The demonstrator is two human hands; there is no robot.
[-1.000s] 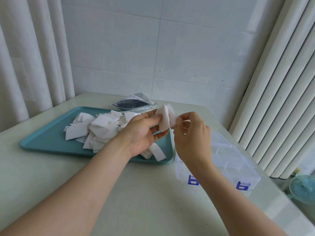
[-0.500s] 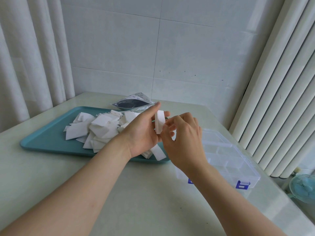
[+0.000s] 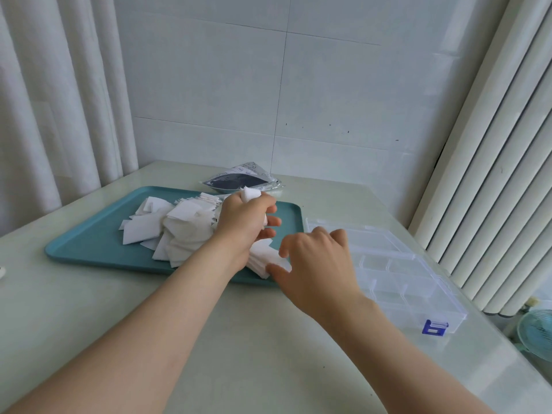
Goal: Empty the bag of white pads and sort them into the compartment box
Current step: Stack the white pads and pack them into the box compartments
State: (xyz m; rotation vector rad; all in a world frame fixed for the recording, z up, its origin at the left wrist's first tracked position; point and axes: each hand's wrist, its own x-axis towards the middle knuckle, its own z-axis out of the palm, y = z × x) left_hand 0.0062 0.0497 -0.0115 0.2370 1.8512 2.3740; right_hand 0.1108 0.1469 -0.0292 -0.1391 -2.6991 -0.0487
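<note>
A heap of white pads [image 3: 182, 227] lies on a teal tray [image 3: 89, 246]. My left hand [image 3: 248, 219] hovers over the tray's right part and grips a small stack of pads [image 3: 250, 193], which sticks out above its fingers. My right hand [image 3: 316, 264] is lower, at the tray's right front corner, fingers spread and loosely bent; its thumb touches a few loose pads [image 3: 267, 259] lying there. The clear compartment box [image 3: 397, 279] with a blue latch [image 3: 434, 327] stands open to the right. The emptied grey bag [image 3: 242, 180] lies behind the tray.
The pale table [image 3: 239, 339] ends at a tiled wall behind. Curtains hang at left, a white ribbed radiator [image 3: 490, 174] stands at right. A small teal fan [image 3: 536, 333] sits below the table's right edge. A small white object [image 3: 2, 271] shows at the left border.
Both hands have dropped lower toward the tray. My right hand left the stack and moved down to the loose pads at the tray's corner. My left hand closed round the stack.
</note>
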